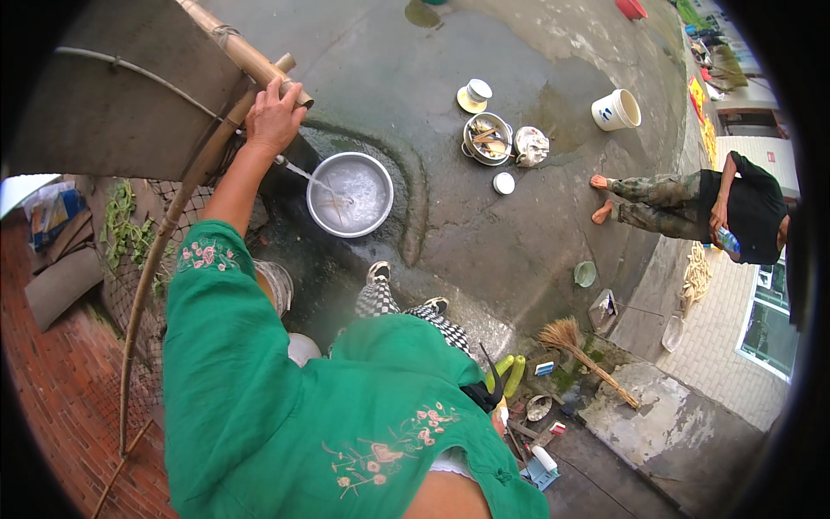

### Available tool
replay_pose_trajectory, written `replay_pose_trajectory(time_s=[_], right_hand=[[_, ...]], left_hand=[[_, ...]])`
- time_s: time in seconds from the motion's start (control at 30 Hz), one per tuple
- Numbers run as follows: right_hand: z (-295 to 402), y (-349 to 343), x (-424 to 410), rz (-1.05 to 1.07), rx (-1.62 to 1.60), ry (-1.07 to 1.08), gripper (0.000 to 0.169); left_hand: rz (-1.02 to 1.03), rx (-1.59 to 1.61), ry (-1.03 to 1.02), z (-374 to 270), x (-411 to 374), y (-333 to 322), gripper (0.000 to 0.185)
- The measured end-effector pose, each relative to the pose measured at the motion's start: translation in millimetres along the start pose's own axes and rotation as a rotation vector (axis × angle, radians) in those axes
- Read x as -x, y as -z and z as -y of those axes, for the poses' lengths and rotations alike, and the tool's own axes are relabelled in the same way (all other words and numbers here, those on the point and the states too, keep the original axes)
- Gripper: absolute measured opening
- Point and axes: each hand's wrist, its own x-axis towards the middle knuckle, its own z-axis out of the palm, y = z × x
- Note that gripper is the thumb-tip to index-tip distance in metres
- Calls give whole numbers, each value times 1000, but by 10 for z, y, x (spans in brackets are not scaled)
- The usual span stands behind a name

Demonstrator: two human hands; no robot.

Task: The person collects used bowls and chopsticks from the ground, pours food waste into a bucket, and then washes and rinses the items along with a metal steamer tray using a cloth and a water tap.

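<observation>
My left hand (275,119) is on the end of a bamboo pole (249,57), its fingers curled over the top. Just below, water runs from a tap (280,159) into a round metal basin (382,217) on the wet ground. Thin sticks or straws seem to lie in the water. By my right side a black curved object (487,392) sticks out past my green top. A sliver of what may be my right hand (498,423) shows beside it; the rest is hidden, and its grip cannot be made out.
A pot with utensils (468,144), stacked bowls (478,91) and a white bucket (609,111) stand ahead. A barefoot person (739,201) holds a bottle at right. A straw broom (587,357) and green gourds (514,376) lie nearby. Netting (139,311) hangs left. A low concrete ridge (415,214) curves around the basin.
</observation>
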Motion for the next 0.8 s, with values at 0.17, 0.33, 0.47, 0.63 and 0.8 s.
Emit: replay_pose_trajectory(time_s=[0.17, 0.33, 0.47, 0.63, 0.8], right_hand=[[-629, 374, -349, 2, -50, 15, 36], [-62, 155, -52, -19, 133, 2, 37], [317, 64, 80, -4, 214, -17, 37], [262, 200, -121, 101, 120, 35, 37], [285, 150, -276, 112, 163, 42, 37]], left_hand=[[-95, 198, 4, -229, 364, -130, 60], [170, 462, 127, -379, 1738, -536, 60], [952, 764, 396, -175, 3426, -1387, 44], [1109, 642, 477, -8, 4777, -1340, 35], [932, 848, 1125, 12, 4824, -1168, 27]])
